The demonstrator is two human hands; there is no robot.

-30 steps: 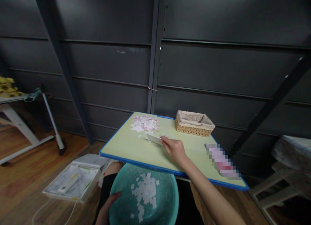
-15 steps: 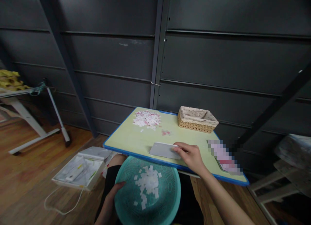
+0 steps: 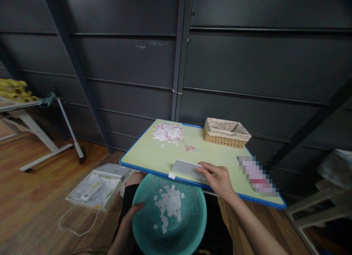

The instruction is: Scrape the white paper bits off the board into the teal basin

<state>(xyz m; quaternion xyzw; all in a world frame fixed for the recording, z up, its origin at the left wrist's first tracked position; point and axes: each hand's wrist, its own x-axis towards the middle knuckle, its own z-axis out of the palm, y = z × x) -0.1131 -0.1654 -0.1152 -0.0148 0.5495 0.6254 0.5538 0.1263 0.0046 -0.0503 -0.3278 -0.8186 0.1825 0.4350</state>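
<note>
My right hand [image 3: 217, 178] pinches the right end of a flat grey rectangular plate [image 3: 187, 170], which stands tilted on the yellow-topped table [image 3: 145, 154] close to its blue front edge. One small white paper piece [image 3: 172, 175] lies at that edge, just left of the plate. Below the table edge, a green plastic colander [image 3: 192, 225] rests on my lap with many small white paper pieces [image 3: 169, 201] inside. My left hand [image 3: 134, 212] grips the colander's left rim, thumb over the inside, its other fingers hidden.
A heap of white and pink paper pieces [image 3: 168, 133] lies at the table's back left. A lined wicker basket [image 3: 227, 139] stands at the back right, and a blurred pinkish sheet [image 3: 258, 178] lies at the right edge. An open white box [image 3: 95, 190] with a cable is on the floor.
A small white paper piece now shows at the table's front edge beside the plate. The plate is slightly nearer that edge. My left hand keeps its hold on the colander.
</note>
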